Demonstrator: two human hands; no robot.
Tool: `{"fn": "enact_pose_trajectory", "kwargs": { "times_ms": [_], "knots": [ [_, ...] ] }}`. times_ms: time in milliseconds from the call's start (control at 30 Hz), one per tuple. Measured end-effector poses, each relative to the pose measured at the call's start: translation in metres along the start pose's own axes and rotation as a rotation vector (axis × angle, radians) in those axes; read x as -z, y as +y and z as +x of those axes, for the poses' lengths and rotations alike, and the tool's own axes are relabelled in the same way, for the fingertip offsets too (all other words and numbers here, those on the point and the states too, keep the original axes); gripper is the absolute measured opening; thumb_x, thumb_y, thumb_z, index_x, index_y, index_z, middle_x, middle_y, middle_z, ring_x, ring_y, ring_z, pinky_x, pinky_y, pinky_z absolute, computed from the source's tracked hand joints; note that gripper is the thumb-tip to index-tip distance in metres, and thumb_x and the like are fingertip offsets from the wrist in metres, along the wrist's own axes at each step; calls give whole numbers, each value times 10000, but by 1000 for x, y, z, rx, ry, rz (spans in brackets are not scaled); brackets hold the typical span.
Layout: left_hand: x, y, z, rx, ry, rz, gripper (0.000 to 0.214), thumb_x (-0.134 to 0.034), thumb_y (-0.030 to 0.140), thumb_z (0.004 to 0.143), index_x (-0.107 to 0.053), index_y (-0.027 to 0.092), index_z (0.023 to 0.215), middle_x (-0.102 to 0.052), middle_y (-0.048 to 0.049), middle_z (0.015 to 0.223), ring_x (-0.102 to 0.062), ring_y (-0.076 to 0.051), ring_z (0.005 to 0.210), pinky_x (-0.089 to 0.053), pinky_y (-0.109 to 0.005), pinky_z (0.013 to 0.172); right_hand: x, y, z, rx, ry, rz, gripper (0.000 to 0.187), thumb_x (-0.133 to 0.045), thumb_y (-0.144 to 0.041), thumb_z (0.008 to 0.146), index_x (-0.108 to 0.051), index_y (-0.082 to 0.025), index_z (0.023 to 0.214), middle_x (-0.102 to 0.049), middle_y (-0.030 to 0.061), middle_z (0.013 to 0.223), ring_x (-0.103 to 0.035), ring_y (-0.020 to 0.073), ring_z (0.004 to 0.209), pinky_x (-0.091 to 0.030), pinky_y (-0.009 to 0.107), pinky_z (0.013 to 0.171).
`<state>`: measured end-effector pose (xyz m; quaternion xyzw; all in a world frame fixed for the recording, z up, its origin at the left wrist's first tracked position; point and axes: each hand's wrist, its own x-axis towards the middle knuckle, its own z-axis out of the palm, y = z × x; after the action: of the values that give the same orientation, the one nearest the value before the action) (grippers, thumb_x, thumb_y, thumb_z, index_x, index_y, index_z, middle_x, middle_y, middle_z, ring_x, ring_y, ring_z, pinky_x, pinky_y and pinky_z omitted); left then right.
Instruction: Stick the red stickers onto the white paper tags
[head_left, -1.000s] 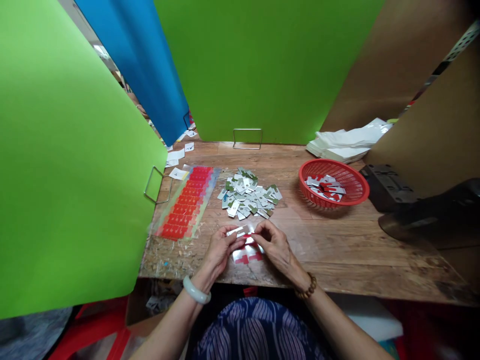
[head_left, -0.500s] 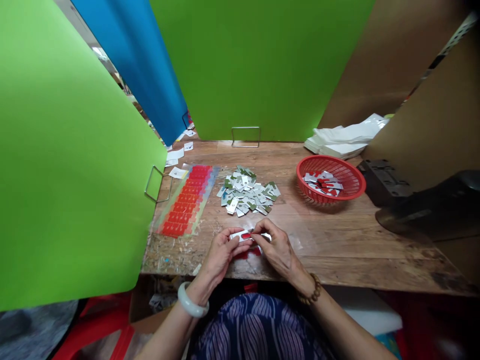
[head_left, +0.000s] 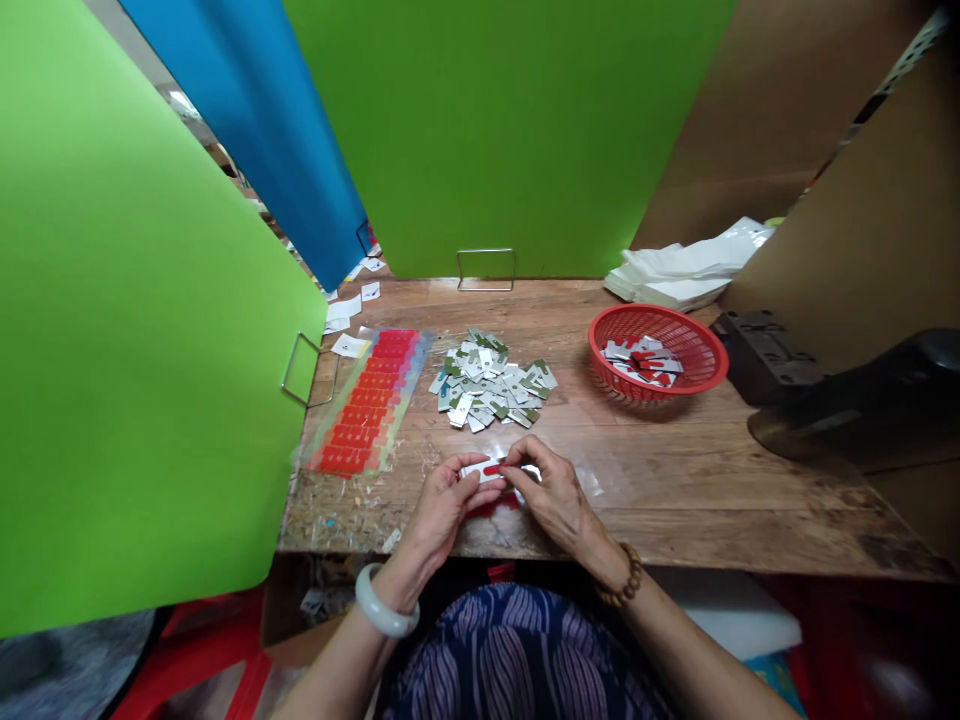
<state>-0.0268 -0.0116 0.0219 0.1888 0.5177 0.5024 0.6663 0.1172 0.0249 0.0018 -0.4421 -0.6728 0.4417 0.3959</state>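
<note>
Fingers of the left hand (head_left: 439,505) are closed on a small plate (head_left: 474,468), with the thumb pressing near its left end. Thumb and forefinger of the right hand (head_left: 553,497) are pinched together at the other end; whether they grip the plate or something thin on it cannot be told. The plate lies between the hands over the counter (head_left: 675,500), its pale face bearing a red strip (head_left: 491,470). A second ago its right part looked greyish, and more red shapes showed beneath the hands; now one red patch (head_left: 496,508) shows there. Beyond the hands lies a loose pile of plates (head_left: 495,388), between a red patterned sheet (head_left: 367,400) and a red basket (head_left: 701,362).
</note>
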Motion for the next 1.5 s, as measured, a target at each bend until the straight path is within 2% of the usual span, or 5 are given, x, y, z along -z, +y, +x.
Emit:
{"fn": "enact_pose_trajectory", "kwargs": {
  "times_ms": [367, 667, 900, 1133, 1500],
  "knots": [
    [0, -1, 1, -11, -4, 17, 202, -617, 122, 753, -552, 96, 942, -698, -126, 840, -681, -156, 717, -537, -236, 707, 1, -4, 0, -14, -9, 7, 39, -511, -149, 757, -520, -179, 733, -534, -24, 693, -492, 113, 652, -380, 217, 611],
    [3, -12, 7, -80, 71, 117, 342, -743, 210, 626, -580, 114, 910, -703, -77, 740, -664, -128, 625, -529, -214, 638, -2, -7, -3, -49, 12, 23, 45, -513, -141, 735, -525, -179, 715, -531, -30, 661, -480, 109, 608, -370, 213, 579],
    [4, -11, 6, -161, 90, 248, 302, -692, 220, 666, -577, 104, 920, -707, -87, 735, -669, -152, 630, -515, -230, 618, -4, -8, -6, -164, 1, 51, 41, -537, -173, 718, -545, -176, 677, -550, -24, 648, -496, 120, 613, -373, 227, 587],
    [2, -9, 4, -164, 63, 250, 313, -676, 219, 681, -557, 102, 945, -705, -78, 691, -667, -148, 616, -517, -239, 633, 1, -19, -6, -124, -6, 6, 72, -507, -142, 720, -535, -178, 664, -538, -17, 673, -493, 124, 643, -367, 231, 603],
    [4, -10, 5, -68, 45, 123, 377, -711, 198, 657, -532, 92, 972, -706, -96, 719, -673, -148, 619, -532, -232, 633, -3, -5, -5, -49, 21, -155, 88, -469, -144, 781, -513, -178, 713, -529, -20, 659, -470, 113, 607, -336, 219, 579]
  ]
}}
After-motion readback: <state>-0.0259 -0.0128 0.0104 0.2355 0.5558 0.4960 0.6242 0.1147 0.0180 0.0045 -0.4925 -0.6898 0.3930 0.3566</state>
